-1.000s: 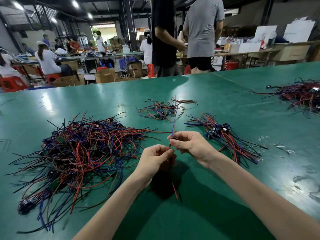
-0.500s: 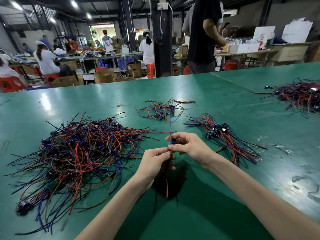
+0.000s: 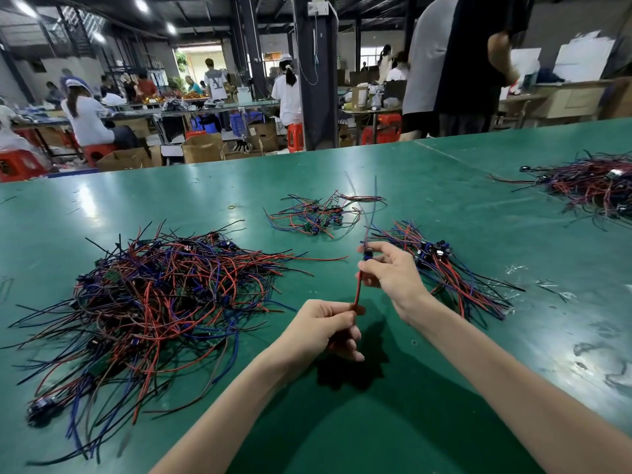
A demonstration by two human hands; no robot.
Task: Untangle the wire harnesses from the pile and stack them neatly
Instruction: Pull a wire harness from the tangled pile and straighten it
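Nearest to us, above the green table, we are holding one wire harness stretched between our two hands. Our left hand is curling round its lower red tail, thumb and forefinger pinching the wire just where it leaves the fist. Our right hand, a little farther out and higher, is pinching the harness at its small blue connector, with the other fingers loosely bent beneath. We are judging that the two grips are set apart like this to pull the leads straight, so the harness lies flat when it joins the others; its thin blue leads are rising free above the right hand. To our left the big tangled pile of red, blue and black wires is lying on the table, well apart from the hands, and most of the sorting looks yet to be done. Just beyond the right hand the stack is lying with its connectors gathered together and its wires fanning one way, probably so each new harness can be laid in the same direction. Farther out a small loose cluster is resting mid-table, and another heap is sitting at the far right. Behind the table, other people are working in the hall.
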